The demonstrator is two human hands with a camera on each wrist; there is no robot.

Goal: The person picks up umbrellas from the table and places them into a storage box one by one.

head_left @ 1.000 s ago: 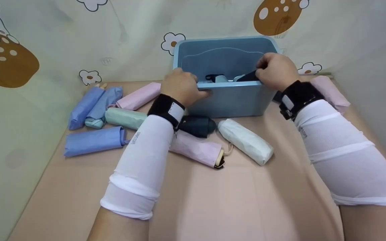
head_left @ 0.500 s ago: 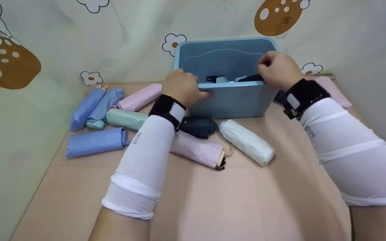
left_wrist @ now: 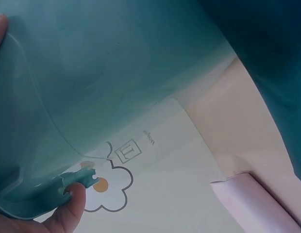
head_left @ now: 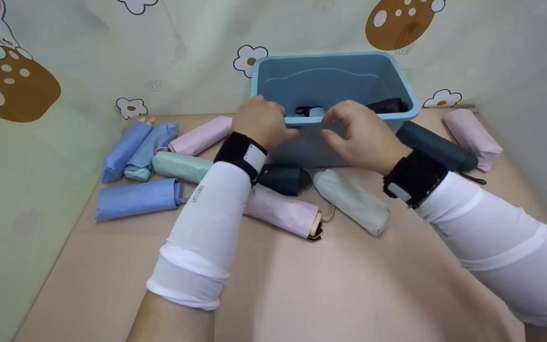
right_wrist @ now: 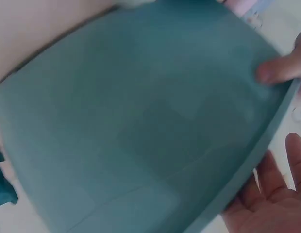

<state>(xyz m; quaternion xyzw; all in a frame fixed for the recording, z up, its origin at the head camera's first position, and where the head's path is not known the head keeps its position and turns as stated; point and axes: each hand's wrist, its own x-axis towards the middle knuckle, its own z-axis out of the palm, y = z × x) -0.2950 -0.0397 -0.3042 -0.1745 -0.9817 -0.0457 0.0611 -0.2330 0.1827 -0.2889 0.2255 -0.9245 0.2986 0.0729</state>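
Note:
A blue plastic bin point(head_left: 297, 149) stands at the back of the table. My left hand point(head_left: 261, 123) grips its front rim near the left corner, thumb outside. In the left wrist view the thumb point(left_wrist: 73, 201) curls under the rim. My right hand point(head_left: 366, 137) is at the middle of the front rim, fingers loosely bent and apart, holding nothing; in the right wrist view its fingers point(right_wrist: 272, 182) lie close beside the rim. Inside the bin a black folded item point(head_left: 388, 105) lies at the right, and a light blue item point(head_left: 317, 112) with a black strap lies nearer the middle.
Folded umbrellas lie around the bin: a white one point(head_left: 353, 203), a pink one point(head_left: 283, 213) and a dark one point(head_left: 283, 179) in front. Blue point(head_left: 138, 199), green point(head_left: 181, 167) and pink ones lie left. A dark green one point(head_left: 437, 146) and a pink one point(head_left: 473, 137) lie right.
My right hand has let go of the black item at the bin's right end and moved left to the middle of the front rim. My left hand keeps its grip.

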